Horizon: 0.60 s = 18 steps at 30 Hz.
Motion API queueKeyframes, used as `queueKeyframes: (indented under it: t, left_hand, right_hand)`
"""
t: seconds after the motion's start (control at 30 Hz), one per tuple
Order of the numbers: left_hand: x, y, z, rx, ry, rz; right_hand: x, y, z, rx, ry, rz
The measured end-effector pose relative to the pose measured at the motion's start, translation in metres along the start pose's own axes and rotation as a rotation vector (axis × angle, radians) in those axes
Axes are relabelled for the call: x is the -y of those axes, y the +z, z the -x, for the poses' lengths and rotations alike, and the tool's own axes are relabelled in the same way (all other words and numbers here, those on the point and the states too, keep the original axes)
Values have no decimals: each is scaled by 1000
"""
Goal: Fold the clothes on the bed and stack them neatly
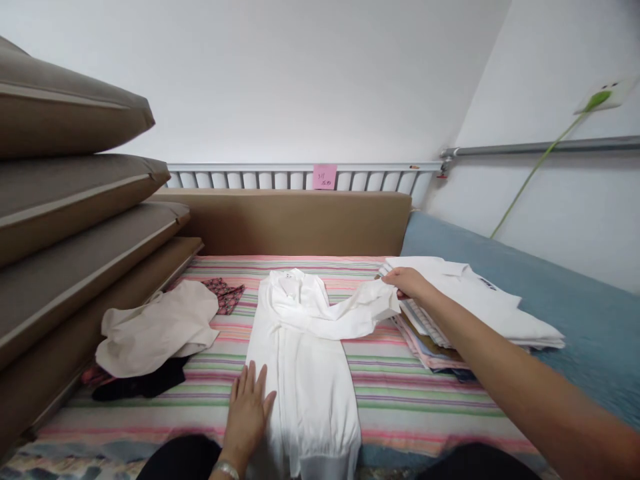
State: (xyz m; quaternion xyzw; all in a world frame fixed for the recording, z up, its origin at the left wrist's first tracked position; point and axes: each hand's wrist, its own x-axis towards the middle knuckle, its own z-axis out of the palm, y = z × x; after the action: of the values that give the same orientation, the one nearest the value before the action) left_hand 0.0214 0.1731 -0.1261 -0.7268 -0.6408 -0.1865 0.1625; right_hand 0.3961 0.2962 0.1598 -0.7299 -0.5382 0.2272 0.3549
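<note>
A white long-sleeved shirt (313, 360) lies lengthwise on the striped sheet (405, 400), its collar at the far end. One sleeve stretches out to the right, its cuff pinched between the thumb and fingers of my right hand (406, 281). My left hand (250, 407) rests flat with fingers spread at the shirt's left edge, near the lower part. Close behind my right hand is a stack of folded clothes (465, 300), a white garment with dark lettering on top.
Crumpled clothes (160, 327), cream, black and patterned, lie to the left. Beyond them rises a pile of brown cushions (85, 220). At the back a long brown cushion (295, 223) leans before a white radiator (240, 179) bearing a pink note (325, 177). A green cord (540, 167) hangs at right.
</note>
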Motion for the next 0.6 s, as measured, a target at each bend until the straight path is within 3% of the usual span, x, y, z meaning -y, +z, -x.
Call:
queueKeyframes:
  t: [0.07, 0.17, 0.23, 0.33, 0.4, 0.47, 0.53, 0.6]
  left_hand:
    - [-1, -1, -1, 2, 0, 5]
    - [-1, -3, -2, 14, 4, 27]
    - [-1, -3, -2, 26, -1, 56]
    - [2, -5, 2, 48, -28, 142]
    - [4, -10, 4, 58, -49, 260]
    - [3, -19, 2, 74, -63, 453]
    - [-1, -31, -6, 109, -157, 705]
    - [-8, -43, -20, 159, -360, 976]
  right_hand:
    - [19, 7, 19, 28, -60, 38]
    - [48, 32, 76, 75, -362, 162]
    - [57, 63, 127, 152, -584, 301]
    - [46, 121, 195, 432, -765, 464]
    - [28, 155, 220, 521, -788, 507]
    - [11, 176, 228, 549, -745, 508]
    - [0, 183, 225, 550, -694, 491]
    - [-3, 180, 219, 549, -672, 478]
